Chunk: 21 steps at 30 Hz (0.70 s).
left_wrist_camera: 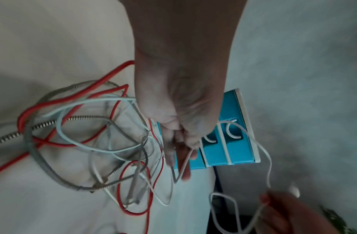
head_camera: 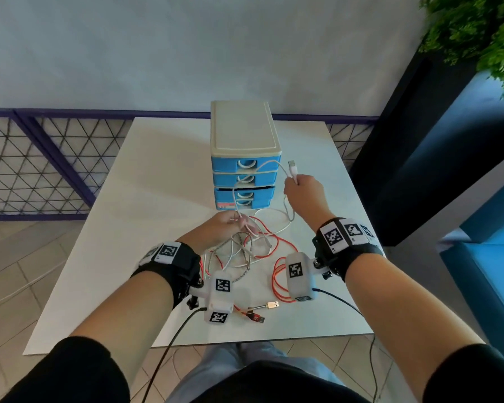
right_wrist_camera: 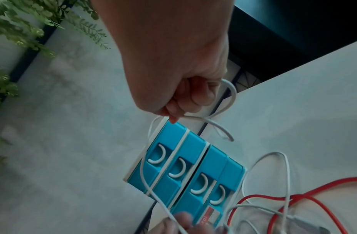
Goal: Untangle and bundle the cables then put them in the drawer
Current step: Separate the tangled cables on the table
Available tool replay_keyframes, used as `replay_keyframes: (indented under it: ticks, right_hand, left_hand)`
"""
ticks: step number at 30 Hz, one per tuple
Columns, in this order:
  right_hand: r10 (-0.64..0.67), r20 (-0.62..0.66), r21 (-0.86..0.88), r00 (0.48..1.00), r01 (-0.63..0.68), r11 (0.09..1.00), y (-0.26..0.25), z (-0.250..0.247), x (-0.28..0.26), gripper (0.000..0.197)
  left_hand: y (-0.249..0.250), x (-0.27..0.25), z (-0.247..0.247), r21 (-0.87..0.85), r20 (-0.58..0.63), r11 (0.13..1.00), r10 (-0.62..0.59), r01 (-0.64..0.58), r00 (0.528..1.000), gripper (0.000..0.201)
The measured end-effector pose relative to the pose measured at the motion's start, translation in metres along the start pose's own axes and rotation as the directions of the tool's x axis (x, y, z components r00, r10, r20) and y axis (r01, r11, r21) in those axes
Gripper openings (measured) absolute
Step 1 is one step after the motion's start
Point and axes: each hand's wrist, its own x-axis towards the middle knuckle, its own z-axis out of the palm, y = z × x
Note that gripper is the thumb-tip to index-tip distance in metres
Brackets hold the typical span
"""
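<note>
Nearest, the tangle of red cable (head_camera: 280, 274), metal-sheathed cable (head_camera: 246, 257) and white cable (head_camera: 269, 164) lies on the white table (head_camera: 114, 228) at six o'clock. Left hand (head_camera: 220, 228) pinches the white cable at the knot; right hand (head_camera: 303, 193), at two o'clock, grips it below its USB plug (head_camera: 292, 164). Cable runs roughly eight-to-two between them. Beyond, at twelve, the drawer unit (head_camera: 245, 158) looks closed.

White bench (head_camera: 163, 199), square top, standing on a tiled floor (head_camera: 26, 274). Drawer unit (head_camera: 243, 158) sits near the far edge, about centre: cream top, four blue drawers, fronts facing the near edge. Tangle of cables (head_camera: 253, 245) lies mid-bench: red, white, metal-braided. Red coil (head_camera: 280, 282) toward the right edge. USB plugs (head_camera: 262, 311) rest near the near edge.
</note>
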Motion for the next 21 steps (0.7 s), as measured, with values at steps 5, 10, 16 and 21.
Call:
replay_keyframes:
  ticks: [5, 10, 16, 21]
  right_hand:
    - [-0.126, -0.050, 0.086, 0.991, 0.130, 0.988, 0.001, 0.006, -0.011, 0.032]
    - [-0.236, 0.292, 0.088, 0.927, 0.220, 0.972, -0.001, 0.024, -0.030, 0.023]
    - [-0.319, 0.406, 0.263, 0.856, 0.225, 0.938, -0.010, 0.024, -0.030, 0.003]
    - [-0.313, 0.249, 0.146, 0.916, 0.284, 0.948, -0.009, 0.029, -0.018, 0.019]
  left_hand:
    - [0.011, 0.006, -0.006, -0.285, -0.164, 0.957, 0.014, -0.061, 0.986, 0.024]
    - [0.037, 0.011, -0.009, -0.299, -0.290, 0.940, 0.077, -0.166, 0.954, 0.021]
    - [0.038, 0.005, -0.012, -0.364, -0.321, 0.886, 0.170, -0.288, 0.932, 0.022]
    - [0.015, 0.007, -0.006, -0.016, -0.345, 0.995, 0.091, -0.103, 0.934, 0.021]
